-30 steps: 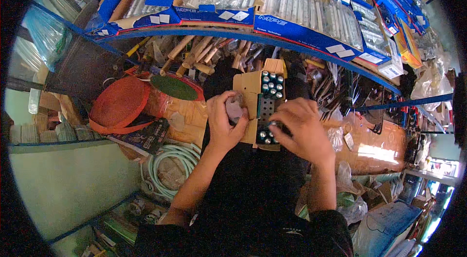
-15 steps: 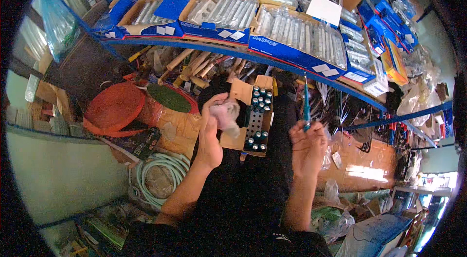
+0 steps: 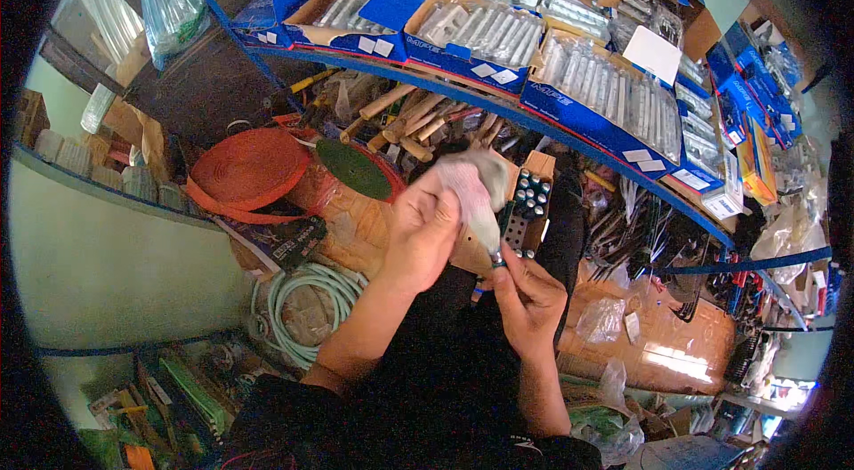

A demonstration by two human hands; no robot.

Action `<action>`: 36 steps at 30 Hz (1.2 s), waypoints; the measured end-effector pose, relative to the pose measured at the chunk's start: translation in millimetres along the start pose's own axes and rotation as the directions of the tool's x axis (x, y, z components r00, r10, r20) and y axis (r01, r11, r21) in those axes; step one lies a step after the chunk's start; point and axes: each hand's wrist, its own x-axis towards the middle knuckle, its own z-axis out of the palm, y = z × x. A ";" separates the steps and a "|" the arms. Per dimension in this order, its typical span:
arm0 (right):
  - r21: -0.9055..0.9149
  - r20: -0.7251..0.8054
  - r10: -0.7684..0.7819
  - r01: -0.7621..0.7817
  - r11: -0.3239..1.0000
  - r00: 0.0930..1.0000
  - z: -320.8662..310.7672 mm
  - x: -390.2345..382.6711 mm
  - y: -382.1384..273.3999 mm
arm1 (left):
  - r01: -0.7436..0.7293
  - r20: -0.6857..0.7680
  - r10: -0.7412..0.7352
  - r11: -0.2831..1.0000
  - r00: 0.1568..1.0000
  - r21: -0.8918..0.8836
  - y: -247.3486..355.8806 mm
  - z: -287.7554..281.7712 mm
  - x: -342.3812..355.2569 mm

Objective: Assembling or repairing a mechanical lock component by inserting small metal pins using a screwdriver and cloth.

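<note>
My left hand (image 3: 425, 239) is closed on a pale pink and grey cloth (image 3: 463, 190), which is blurred by motion. In front of my body, my right hand (image 3: 531, 299) pinches the end of a slim teal-handled screwdriver (image 3: 498, 260). The cloth lies against the screwdriver and hides most of its length. Just beyond my hands stands an open cardboard box (image 3: 540, 164). Inside it, several teal handles with silver ends (image 3: 531, 194) stand upright in a rack with rows of holes. My hands and the cloth cover part of this box.
Blue boxes (image 3: 587, 119) of wrapped metal parts line the shelf above. Wooden-handled tools (image 3: 418, 119) lie beneath it. To the left are a red strap roll (image 3: 249, 169), a green disc (image 3: 354, 169) and a coiled pale hose (image 3: 289, 314). Brown cardboard (image 3: 658, 337) lies at right.
My right hand has moved left with the screwdriver, bringing it to the cloth. My left hand has come right, and the cloth now covers much of the screwdriver. The view has turned.
</note>
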 end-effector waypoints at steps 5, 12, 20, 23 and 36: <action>-0.024 0.004 0.010 -0.010 1.000 1.000 0.5 0.8 -9.7 | 0.045 -0.118 -0.059 0.992 0.991 -0.119 9.2 -5.2 5.4; -0.033 -0.042 0.010 -0.011 0.999 0.999 0.9 -9.4 -10.0 | 0.110 -0.066 -0.115 0.991 0.991 -0.080 -0.4 4.2 1.0; 0.127 -0.131 0.072 -0.055 0.990 0.989 2.2 -15.0 3.7 | 0.221 -0.042 -0.221 0.975 0.974 -0.020 -3.3 35.4 -21.0; 0.097 0.042 0.086 -0.090 0.991 0.995 -3.3 -22.6 -5.5 | 0.133 -0.032 -0.130 0.987 0.991 0.093 0.7 18.9 -15.5; 0.463 0.007 -0.058 0.048 0.885 0.998 -15.5 6.4 -2.6 | -0.130 0.062 0.137 0.576 0.989 0.807 -17.8 29.1 -21.4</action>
